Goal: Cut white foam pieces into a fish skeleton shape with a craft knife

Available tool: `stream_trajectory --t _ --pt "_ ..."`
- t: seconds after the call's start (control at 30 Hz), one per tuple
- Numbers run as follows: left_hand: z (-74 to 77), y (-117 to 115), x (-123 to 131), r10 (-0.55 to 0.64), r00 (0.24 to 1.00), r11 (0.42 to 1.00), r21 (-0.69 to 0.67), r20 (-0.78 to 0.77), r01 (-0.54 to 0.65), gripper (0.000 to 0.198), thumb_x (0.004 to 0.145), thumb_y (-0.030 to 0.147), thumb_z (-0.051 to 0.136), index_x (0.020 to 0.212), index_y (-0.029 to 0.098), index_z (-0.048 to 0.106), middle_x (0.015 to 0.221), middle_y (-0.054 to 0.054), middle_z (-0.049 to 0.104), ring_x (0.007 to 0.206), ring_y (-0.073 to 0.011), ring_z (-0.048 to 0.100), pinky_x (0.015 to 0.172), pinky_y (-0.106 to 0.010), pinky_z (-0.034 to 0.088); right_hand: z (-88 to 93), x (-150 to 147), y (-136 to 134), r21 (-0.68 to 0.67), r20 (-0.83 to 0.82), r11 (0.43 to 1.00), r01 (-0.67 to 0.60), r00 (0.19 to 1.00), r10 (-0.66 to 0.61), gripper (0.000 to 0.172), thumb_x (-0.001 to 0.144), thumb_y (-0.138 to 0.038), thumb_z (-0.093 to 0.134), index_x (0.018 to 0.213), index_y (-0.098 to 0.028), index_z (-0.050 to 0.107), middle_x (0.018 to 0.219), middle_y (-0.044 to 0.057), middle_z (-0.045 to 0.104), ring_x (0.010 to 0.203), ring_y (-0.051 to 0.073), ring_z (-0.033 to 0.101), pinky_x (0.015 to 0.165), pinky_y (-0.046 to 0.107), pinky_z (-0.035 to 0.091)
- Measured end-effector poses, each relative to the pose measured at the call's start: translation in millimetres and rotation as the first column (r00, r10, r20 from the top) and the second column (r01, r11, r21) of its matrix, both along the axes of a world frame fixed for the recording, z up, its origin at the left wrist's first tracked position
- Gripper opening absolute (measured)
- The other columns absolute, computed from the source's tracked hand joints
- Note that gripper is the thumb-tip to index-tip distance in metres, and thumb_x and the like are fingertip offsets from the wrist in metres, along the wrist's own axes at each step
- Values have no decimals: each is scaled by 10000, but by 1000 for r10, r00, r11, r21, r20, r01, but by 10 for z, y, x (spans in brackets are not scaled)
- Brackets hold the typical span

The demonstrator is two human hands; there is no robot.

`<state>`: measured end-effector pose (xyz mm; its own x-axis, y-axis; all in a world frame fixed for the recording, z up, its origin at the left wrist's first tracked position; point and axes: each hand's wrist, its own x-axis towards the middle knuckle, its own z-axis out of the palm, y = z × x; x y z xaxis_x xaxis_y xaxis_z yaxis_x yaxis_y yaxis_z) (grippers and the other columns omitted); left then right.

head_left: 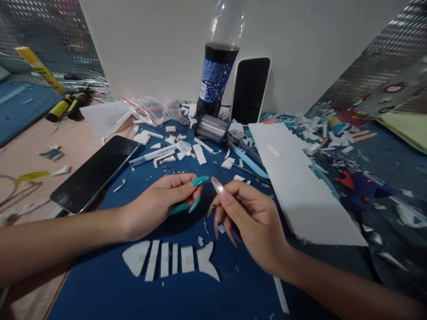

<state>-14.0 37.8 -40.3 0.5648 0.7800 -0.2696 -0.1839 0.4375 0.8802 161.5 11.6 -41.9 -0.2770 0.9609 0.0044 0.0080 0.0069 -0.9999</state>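
We have both hands over the blue mat [110, 284], just above the white fish cutout [171, 260] lying in slices near the mat's front edge. Left hand [156, 204] loosely curled, teal nails, holds nothing we can see. Right hand [253, 218] pinches thumb to fingers; whether something thin sits in the pinch, cannot tell. Foam board [300, 186] lies right, phone [95, 173] left, cola bottle [216, 75] behind, white scraps all around.
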Motion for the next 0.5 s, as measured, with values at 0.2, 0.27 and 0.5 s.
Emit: stream_trajectory --t 0.2,0.27,0.5 --pt "-12 -9 -12 -12 1000 1000 -7 8 12 251 883 279 480 668 149 469 629 32 343 563 -93 267 530 -225 211 -9 -7 0 -14 -4 1000 6 1000 -6 272 891 -377 536 715 -171 561 535 -43 538 364 24 469 314 99 351" --pt "-21 -7 -16 -18 1000 1000 12 6 18 260 890 288 472 669 150 471 627 31 345 563 -95 269 529 -231 206 -11 -13 1 -14 -5 1000 5 1000 -5 274 891 -376 535 713 -170 560 535 -43 537 362 24 468 315 102 352" --pt "-36 -11 -13 -36 999 999 37 0 36 274 906 272 438 665 147 479 618 27 350 560 -98 272 529 -243 188 3 -19 -4 -39 -2 999 -5 1000 5 277 895 -370 526 706 -170 556 530 -45 530 357 25 451 310 110 337"
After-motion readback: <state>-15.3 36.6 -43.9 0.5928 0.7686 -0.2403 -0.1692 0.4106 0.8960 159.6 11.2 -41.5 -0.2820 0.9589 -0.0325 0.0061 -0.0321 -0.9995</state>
